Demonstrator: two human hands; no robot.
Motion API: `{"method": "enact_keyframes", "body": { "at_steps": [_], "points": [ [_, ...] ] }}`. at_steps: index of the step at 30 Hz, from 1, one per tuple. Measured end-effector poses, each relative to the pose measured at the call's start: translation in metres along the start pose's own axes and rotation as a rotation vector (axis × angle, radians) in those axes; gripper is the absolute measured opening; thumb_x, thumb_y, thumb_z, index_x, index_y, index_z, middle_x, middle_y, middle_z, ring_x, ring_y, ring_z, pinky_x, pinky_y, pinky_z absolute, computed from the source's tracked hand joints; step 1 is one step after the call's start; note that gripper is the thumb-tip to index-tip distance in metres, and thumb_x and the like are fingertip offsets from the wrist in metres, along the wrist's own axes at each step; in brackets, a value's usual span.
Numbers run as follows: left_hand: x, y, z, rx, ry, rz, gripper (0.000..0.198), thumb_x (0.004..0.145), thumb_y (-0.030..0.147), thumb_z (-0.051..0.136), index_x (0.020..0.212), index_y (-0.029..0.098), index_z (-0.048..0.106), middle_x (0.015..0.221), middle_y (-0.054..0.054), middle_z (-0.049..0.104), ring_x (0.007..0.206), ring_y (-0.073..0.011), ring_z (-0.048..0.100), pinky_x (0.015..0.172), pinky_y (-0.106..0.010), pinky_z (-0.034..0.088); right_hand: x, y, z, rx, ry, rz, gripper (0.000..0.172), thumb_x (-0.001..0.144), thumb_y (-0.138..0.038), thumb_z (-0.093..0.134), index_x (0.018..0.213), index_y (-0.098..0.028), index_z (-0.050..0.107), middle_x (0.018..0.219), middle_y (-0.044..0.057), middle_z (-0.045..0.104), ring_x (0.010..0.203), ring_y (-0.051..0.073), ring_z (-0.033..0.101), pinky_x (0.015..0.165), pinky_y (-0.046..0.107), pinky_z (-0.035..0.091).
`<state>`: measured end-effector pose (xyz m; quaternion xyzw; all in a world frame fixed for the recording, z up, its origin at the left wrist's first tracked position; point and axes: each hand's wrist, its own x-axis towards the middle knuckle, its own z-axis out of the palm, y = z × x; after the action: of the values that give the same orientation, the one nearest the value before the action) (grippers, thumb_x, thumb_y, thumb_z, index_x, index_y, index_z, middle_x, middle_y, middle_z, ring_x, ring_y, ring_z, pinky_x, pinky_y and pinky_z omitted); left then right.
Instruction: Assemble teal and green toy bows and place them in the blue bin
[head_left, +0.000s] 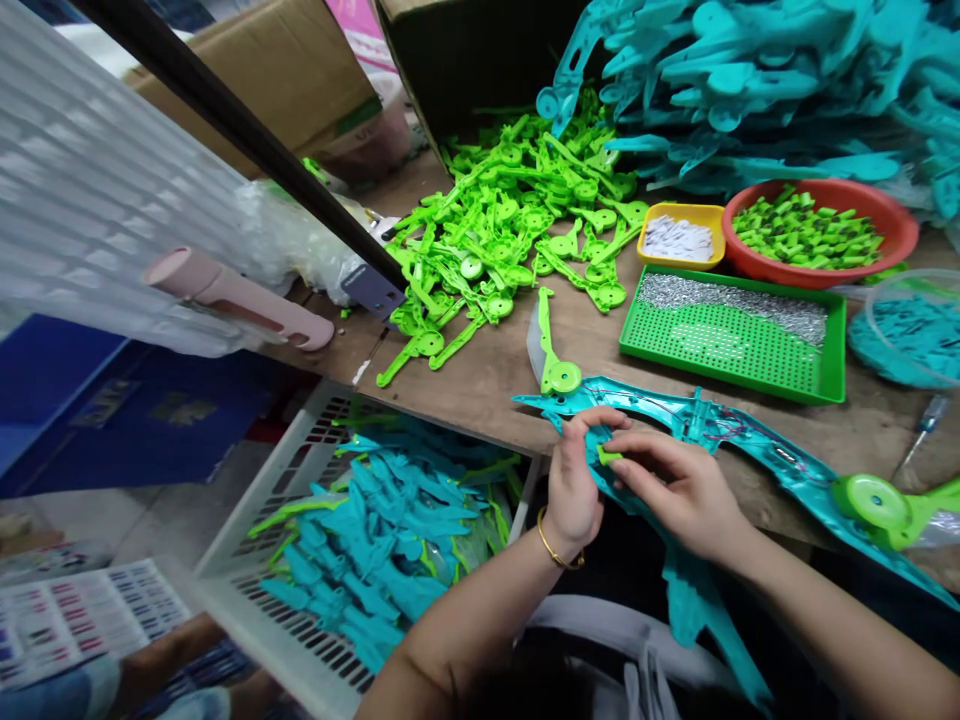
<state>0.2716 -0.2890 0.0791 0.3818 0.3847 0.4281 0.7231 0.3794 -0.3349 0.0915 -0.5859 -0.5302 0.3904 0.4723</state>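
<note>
My left hand (574,480), with a gold bracelet at the wrist, grips the upper end of a long teal plastic shell half (694,590) that slants down over my lap. Between thumb and fingers, my right hand (679,490) pinches a small bright-green plastic piece (608,455) against that shell. Just beyond both hands, a second curved teal shell half (780,455) lies along the table edge, its hollow side up with thin wires inside. Green arms with round hubs (561,377) sit at its two ends. My fingers partly hide the held shell's upper end.
A heap of green arms (495,230) and stacked teal shells (787,80) fill the back. Nearby are a green tray (731,380) of screws, a red bowl (900,245), a yellow tray (679,262) and a screwdriver (922,430). A white crate (247,500) of teal parts stands below left.
</note>
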Motion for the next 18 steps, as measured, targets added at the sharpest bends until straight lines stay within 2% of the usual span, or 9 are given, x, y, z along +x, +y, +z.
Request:
{"method": "enact_keyframes", "body": {
  "at_steps": [5,8,10,13,14,16,18],
  "points": [
    [0.0,-0.001,-0.001,0.049,-0.054,-0.012,0.061,0.083,0.069,0.036,0.09,0.016,0.064,0.095,-0.01,0.065,0.099,-0.0251,0.06,0.098,-0.041,0.042,0.001,-0.001,0.003,-0.118,0.059,-0.206,0.016,0.086,-0.024,0.053,0.097,-0.022,0.066,0.096,0.005,0.07,0.094,0.018,0.064,0.084,0.032,0.052],
    [0.001,0.005,-0.003,-0.01,-0.147,-0.059,0.056,0.084,0.065,0.04,0.098,0.017,0.064,0.112,-0.011,0.063,0.113,-0.0278,0.055,0.103,-0.043,0.038,-0.004,-0.003,-0.006,-0.148,0.07,-0.24,0.021,0.085,-0.025,0.055,0.104,-0.025,0.065,0.1,0.005,0.069,0.096,0.018,0.064,0.088,0.034,0.05],
    [0.004,0.015,-0.004,-0.131,-0.176,-0.12,0.048,0.085,0.058,0.043,0.105,0.019,0.062,0.122,-0.011,0.06,0.116,-0.0287,0.054,0.101,-0.045,0.04,-0.015,0.0,-0.02,-0.155,0.104,-0.161,0.032,0.084,-0.028,0.058,0.116,-0.028,0.059,0.104,0.005,0.067,0.094,0.018,0.063,0.085,0.033,0.052],
    [0.015,0.034,-0.012,-0.289,-0.085,-0.158,0.043,0.087,0.053,0.038,0.102,0.02,0.061,0.116,-0.012,0.064,0.107,-0.0294,0.06,0.09,-0.049,0.047,-0.04,0.014,-0.047,-0.201,0.146,0.068,0.038,0.084,-0.034,0.059,0.121,-0.029,0.055,0.108,0.006,0.064,0.096,0.019,0.062,0.084,0.032,0.052],
    [0.019,0.041,-0.017,-0.315,-0.036,-0.134,0.044,0.087,0.053,0.036,0.098,0.02,0.062,0.111,-0.011,0.066,0.102,-0.0286,0.063,0.086,-0.048,0.049,-0.05,0.019,-0.054,-0.209,0.105,0.148,0.035,0.083,-0.036,0.059,0.118,-0.029,0.058,0.11,0.006,0.064,0.1,0.02,0.062,0.087,0.033,0.051],
    [0.03,0.054,-0.026,-0.335,0.067,-0.037,0.045,0.086,0.054,0.034,0.09,0.021,0.064,0.101,-0.009,0.069,0.094,-0.0255,0.065,0.082,-0.045,0.051,-0.069,0.026,-0.064,-0.142,-0.087,0.303,0.033,0.083,-0.04,0.058,0.114,-0.029,0.062,0.115,0.007,0.064,0.107,0.023,0.06,0.093,0.036,0.049],
    [0.04,0.064,-0.033,-0.344,0.151,0.079,0.042,0.086,0.055,0.037,0.085,0.023,0.065,0.096,-0.005,0.07,0.091,-0.0221,0.065,0.082,-0.04,0.052,-0.082,0.024,-0.065,0.104,-0.305,0.429,0.038,0.086,-0.044,0.052,0.122,-0.031,0.058,0.118,0.007,0.064,0.107,0.022,0.061,0.092,0.037,0.049]
  ]
}}
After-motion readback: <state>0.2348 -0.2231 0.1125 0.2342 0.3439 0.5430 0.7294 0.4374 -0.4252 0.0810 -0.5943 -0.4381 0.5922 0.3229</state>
